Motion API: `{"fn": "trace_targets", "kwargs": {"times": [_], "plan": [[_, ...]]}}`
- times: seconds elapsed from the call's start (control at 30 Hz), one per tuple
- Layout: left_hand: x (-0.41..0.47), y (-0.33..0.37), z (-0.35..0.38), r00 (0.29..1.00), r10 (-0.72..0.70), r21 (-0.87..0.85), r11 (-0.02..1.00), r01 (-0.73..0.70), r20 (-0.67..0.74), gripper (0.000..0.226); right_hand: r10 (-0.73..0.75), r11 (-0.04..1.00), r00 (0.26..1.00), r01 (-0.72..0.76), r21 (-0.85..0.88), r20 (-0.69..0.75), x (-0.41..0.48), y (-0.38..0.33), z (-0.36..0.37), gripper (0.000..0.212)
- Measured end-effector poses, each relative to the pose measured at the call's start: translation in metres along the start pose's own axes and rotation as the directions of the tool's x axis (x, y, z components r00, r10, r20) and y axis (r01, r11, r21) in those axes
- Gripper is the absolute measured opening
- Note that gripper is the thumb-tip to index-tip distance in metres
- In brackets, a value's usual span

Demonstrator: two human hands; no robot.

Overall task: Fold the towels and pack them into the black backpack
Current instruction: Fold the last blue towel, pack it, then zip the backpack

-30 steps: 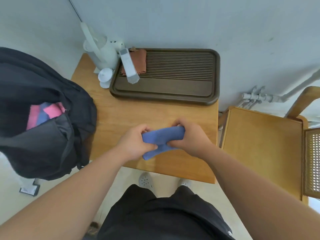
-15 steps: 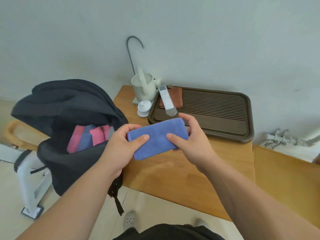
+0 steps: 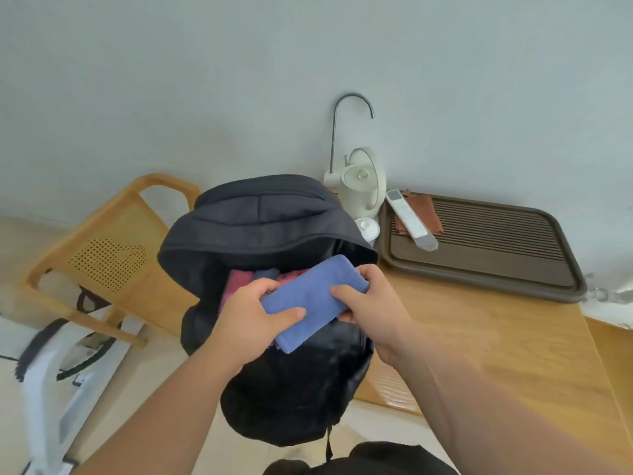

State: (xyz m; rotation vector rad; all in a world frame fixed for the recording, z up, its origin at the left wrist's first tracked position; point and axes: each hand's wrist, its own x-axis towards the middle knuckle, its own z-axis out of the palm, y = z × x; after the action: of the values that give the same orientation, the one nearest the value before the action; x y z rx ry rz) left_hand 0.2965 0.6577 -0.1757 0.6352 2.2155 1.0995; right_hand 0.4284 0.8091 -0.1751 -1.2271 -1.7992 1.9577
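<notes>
Head view — where is the folded blue towel?

Over the open mouth of the black backpack, held flat and a little tilted, off the desk.

Who holds it?

Both hands. The left hand grips its near end, thumb on top. The right hand clamps the far end, thumb across the top too.

Anything inside the bag?

Pink and blue towels stand in the opening, just under the held one. The backpack is just beside the desk's left end — a brown tea tray and a white kettle sit on the desk by the wall.
</notes>
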Motion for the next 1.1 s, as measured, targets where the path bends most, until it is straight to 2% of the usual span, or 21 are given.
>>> {"fn": "trace_targets", "kwargs": {"times": [0.1,0.23,0.27,0.33,0.4,0.47,0.57,0.67,0.73,0.8,0.87,0.9,0.93,1.0,1.1], "plan": [[0.013,-0.030,-0.021,0.995,0.061,0.170,0.984,-0.046,-0.084,0.025,0.089,0.996,0.995,-0.089,-0.001,-0.051,0.008,0.001,0.035,0.032],[0.020,-0.067,-0.034,0.973,0.169,0.377,0.921,-0.100,-0.156,0.061,0.132,0.990,0.967,-0.117,0.083,-0.216,0.028,-0.003,0.062,0.024],[0.020,-0.073,-0.036,0.965,0.197,0.424,0.899,-0.108,-0.173,0.065,0.149,0.986,0.953,-0.122,0.116,-0.265,0.036,-0.004,0.069,0.025],[0.018,-0.086,-0.041,0.955,0.251,0.517,0.845,-0.135,-0.160,0.060,0.172,0.980,0.925,-0.126,0.154,-0.340,0.057,-0.003,0.085,0.032],[0.014,-0.101,-0.045,0.941,0.321,0.603,0.773,-0.197,-0.105,0.050,0.175,0.982,0.918,-0.134,0.135,-0.355,0.075,0.004,0.106,0.038],[0.008,-0.116,-0.049,0.931,0.362,0.640,0.725,-0.254,-0.041,0.046,0.201,0.980,0.920,-0.184,0.081,-0.338,0.089,0.013,0.124,0.037],[-0.002,-0.130,-0.053,0.925,0.378,0.664,0.680,-0.311,0.046,0.052,0.231,0.961,0.927,-0.264,-0.077,-0.296,0.101,0.017,0.143,0.030],[-0.008,-0.139,-0.052,0.914,0.399,0.676,0.656,-0.337,0.069,0.055,0.204,0.950,0.964,-0.237,-0.203,-0.170,0.110,0.011,0.160,0.029],[-0.012,-0.144,-0.049,0.913,0.404,0.684,0.649,-0.333,0.061,0.055,0.224,0.949,0.973,-0.232,-0.212,-0.062,0.120,0.013,0.171,0.039],[-0.014,-0.146,-0.046,0.912,0.406,0.704,0.633,-0.323,0.053,0.055,0.267,0.955,0.962,-0.255,-0.154,0.065,0.126,0.015,0.184,0.031],[-0.015,-0.146,-0.042,0.909,0.415,0.721,0.617,-0.315,0.042,0.054,0.256,0.953,0.958,-0.227,-0.201,0.132,0.134,0.021,0.195,0.030],[-0.015,-0.145,-0.041,0.906,0.422,0.727,0.610,-0.315,0.038,0.052,0.212,0.931,0.969,-0.160,-0.328,0.127,0.139,0.024,0.198,0.035],[-0.015,-0.145,-0.040,0.902,0.430,0.733,0.603,-0.316,0.035,0.052,0.156,0.860,0.982,-0.082,-0.504,0.106,0.140,0.026,0.201,0.043],[-0.016,-0.145,-0.040,0.895,0.444,0.733,0.600,-0.322,0.030,0.051,-0.005,0.656,0.999,0.043,-0.754,0.052,0.135,0.030,0.205,0.056],[-0.016,-0.147,-0.041,0.891,0.452,0.728,0.602,-0.327,0.026,0.052,-0.188,0.485,0.971,0.224,-0.845,0.150,0.113,0.034,0.202,0.062]]}}
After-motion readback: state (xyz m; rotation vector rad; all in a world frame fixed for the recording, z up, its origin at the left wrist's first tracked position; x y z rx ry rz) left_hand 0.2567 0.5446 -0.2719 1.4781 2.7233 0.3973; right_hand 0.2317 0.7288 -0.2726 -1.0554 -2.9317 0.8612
